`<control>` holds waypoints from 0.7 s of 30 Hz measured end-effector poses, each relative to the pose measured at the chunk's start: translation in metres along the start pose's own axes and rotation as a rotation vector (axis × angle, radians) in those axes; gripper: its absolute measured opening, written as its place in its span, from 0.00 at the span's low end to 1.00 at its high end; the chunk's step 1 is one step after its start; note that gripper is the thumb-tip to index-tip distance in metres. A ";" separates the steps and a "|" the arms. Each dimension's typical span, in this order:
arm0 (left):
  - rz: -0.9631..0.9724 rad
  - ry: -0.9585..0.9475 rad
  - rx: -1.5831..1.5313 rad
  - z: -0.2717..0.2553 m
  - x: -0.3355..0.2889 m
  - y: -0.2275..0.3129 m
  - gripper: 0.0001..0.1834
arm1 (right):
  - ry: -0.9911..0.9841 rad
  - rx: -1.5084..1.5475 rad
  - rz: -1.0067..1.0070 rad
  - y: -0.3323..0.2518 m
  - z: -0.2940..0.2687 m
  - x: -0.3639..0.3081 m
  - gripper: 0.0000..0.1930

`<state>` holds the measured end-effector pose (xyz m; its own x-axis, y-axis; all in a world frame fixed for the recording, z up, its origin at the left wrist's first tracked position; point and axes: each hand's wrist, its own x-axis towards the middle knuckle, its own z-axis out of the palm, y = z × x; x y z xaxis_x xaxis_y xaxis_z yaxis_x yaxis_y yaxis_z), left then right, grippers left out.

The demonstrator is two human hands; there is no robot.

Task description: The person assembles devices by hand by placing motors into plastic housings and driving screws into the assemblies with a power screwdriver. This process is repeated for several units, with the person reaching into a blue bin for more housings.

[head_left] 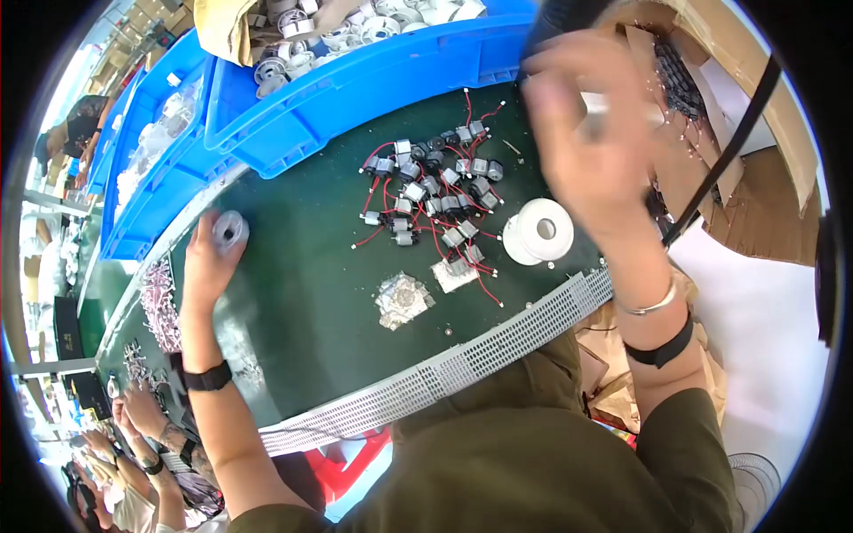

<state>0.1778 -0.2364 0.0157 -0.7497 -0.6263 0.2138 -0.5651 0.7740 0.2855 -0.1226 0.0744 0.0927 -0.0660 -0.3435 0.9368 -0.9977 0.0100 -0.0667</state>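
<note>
My left hand [206, 271] is raised at the left of the green work table, its fingers closed around a greyish round plastic housing [230, 230] with a hole in its middle. My right hand [591, 133] is high at the right, smeared by motion; whether it holds anything cannot be made out. A dark, blurred cylindrical object [564, 22] shows just above its fingers. Between my hands lies a heap of small motors [435, 191] with red wires. White ring-shaped parts [544, 231] sit at the table's right side, below my right hand.
A large blue bin [355, 89] of white plastic parts spans the back; another blue bin [155, 209] stands left. Flat small parts [402, 300] lie near the perforated strip [426, 377] along the front edge. Pinkish pieces [160, 306] lie left; other people's hands [142, 413] work beyond.
</note>
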 end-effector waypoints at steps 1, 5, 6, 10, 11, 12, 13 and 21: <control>-0.038 -0.185 0.081 -0.016 -0.005 -0.021 0.37 | -0.298 0.071 0.127 -0.002 0.016 -0.009 0.05; -0.144 -0.061 0.418 -0.083 0.011 -0.011 0.35 | -0.999 -0.025 0.337 0.015 0.075 -0.042 0.13; -0.138 0.103 0.465 -0.089 0.018 0.007 0.33 | -1.059 -0.065 0.320 0.017 0.084 -0.047 0.13; 0.425 0.185 -0.120 -0.071 0.104 0.136 0.22 | -1.163 -0.212 0.185 0.025 0.095 -0.049 0.11; 0.531 0.112 -0.197 -0.057 0.133 0.155 0.20 | -1.190 -0.260 0.122 0.023 0.095 -0.046 0.11; 0.601 0.042 -0.229 -0.042 0.162 0.174 0.20 | -1.213 -0.312 0.060 0.020 0.091 -0.042 0.11; 0.676 0.043 -0.092 -0.026 0.189 0.186 0.21 | -1.038 -0.250 0.085 0.020 0.087 -0.041 0.10; 0.559 -0.382 0.059 0.058 0.305 0.199 0.30 | -0.638 0.935 1.201 -0.001 0.058 -0.008 0.11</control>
<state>-0.1836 -0.2679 0.0840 -0.9975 -0.0618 -0.0335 -0.0667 0.9825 0.1739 -0.1205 0.0227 0.0659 -0.4939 -0.8669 -0.0678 -0.0145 0.0862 -0.9962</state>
